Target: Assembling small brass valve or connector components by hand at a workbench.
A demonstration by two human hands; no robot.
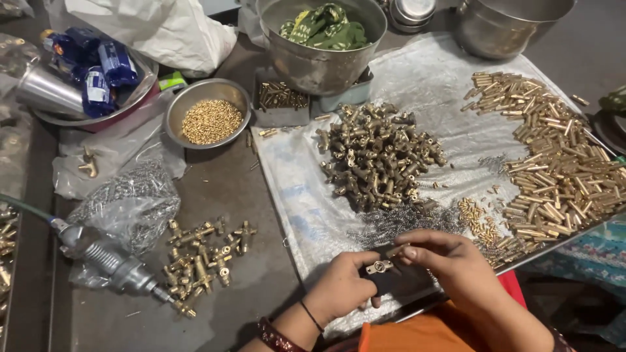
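Starting with the packaging: you've got blue wrapped packets piled in a metal dish at the far left, a white plastic bag behind them, and a small green box tucked just beside the steel bowl of tiny brass bits. A clear bag of thin wire springs sits left of the loose brass fittings on the table.

Now the grip. Your left hand is closed around a small brass fitting, fingers curled, holding it low at the near edge of the plastic sheet. Your right hand is pinched shut on a short brass pin, thumb and fingertips tight, with the pin's tip right at the fitting. Can't tell if it's actually touching.

Beyond your hands lie the big heap of brass fittings mid-sheet and the brass tubes spread along the right.
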